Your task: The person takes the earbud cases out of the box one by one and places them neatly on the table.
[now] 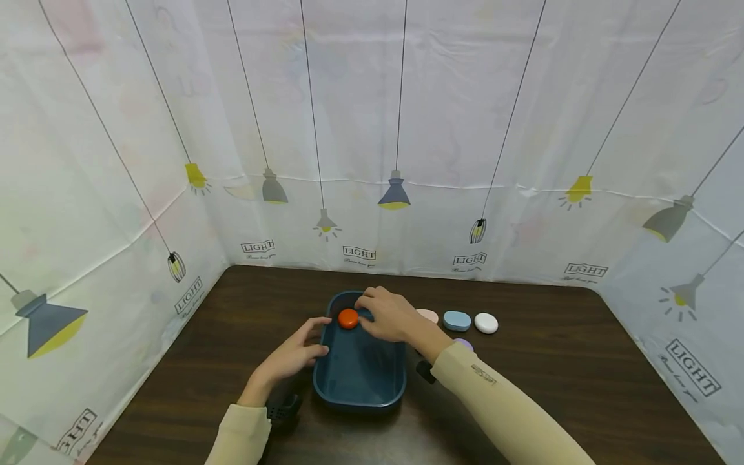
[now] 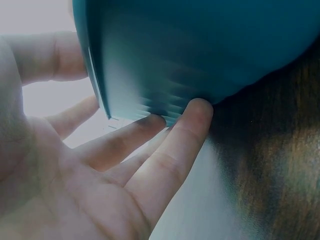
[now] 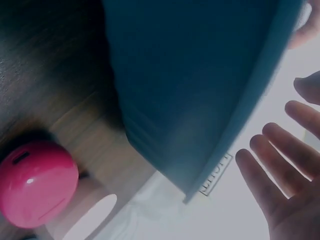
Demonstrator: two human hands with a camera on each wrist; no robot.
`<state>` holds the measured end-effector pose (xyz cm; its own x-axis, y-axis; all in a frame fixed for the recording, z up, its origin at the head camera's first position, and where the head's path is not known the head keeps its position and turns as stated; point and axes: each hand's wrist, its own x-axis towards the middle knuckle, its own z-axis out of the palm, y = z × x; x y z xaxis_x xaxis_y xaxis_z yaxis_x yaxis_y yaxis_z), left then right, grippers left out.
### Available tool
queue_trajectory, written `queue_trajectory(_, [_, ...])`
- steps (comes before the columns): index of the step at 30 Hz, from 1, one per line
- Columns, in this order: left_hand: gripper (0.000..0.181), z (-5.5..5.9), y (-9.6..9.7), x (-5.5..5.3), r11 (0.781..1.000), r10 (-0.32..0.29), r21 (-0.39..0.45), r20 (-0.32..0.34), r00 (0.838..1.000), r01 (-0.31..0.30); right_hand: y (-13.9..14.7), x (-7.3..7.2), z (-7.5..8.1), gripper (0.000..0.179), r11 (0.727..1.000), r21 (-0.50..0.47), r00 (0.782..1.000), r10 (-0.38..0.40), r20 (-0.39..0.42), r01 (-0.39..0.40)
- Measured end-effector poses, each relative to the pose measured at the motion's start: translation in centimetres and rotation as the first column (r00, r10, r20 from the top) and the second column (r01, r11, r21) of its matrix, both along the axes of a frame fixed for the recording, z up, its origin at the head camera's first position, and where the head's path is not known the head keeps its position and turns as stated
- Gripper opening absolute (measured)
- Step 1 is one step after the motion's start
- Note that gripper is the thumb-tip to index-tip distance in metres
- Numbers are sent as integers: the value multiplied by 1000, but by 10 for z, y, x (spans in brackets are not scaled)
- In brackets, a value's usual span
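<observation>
A dark blue plastic bin stands on the table, and a glossy orange-red round object lies inside at its far left. My left hand is at the bin's left side. In the left wrist view, loosely extended fingers rest against the ribbed outer wall, with the thumb by the rim. My right hand is over the bin's far right part, just right of the orange-red object. Spread fingers show in the right wrist view, and no object is seen in them.
Right of the bin lie small rounded objects: pale pink, light blue, white and purple. One looks pink, with a small slot, in the right wrist view. A printed sheet hangs behind the dark wooden table.
</observation>
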<state>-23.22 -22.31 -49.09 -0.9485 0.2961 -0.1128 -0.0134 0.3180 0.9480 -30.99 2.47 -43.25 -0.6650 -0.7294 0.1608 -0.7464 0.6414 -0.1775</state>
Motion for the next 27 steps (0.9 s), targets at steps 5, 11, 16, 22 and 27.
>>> queue_trajectory(5, [60, -1, 0, -1, 1000, 2, 0, 0, 1000, -2, -8, -5, -6, 35, 999, 38, 998, -4, 64, 1])
queue_trajectory(11, [60, -1, -2, -1, 1000, -1, -9, -14, 1000, 1, -17, -8, -10, 41, 997, 70, 993, 17, 113, -25])
queue_trajectory(16, [60, 0, -2, 0, 1000, -7, -18, -14, 1000, 7, -23, -9, -15, 43, 996, 84, 990, 27, 136, -39])
queue_trajectory(22, [58, -1, -2, 0, 1000, -9, -27, -22, 1000, 8, -29, -10, -22, 45, 993, 98, 986, 47, 161, -64])
queue_trajectory(27, [58, -2, -1, 0, 1000, -8, -21, -23, 1000, 7, -31, -12, -32, 51, 988, 140, 979, 40, 199, -68])
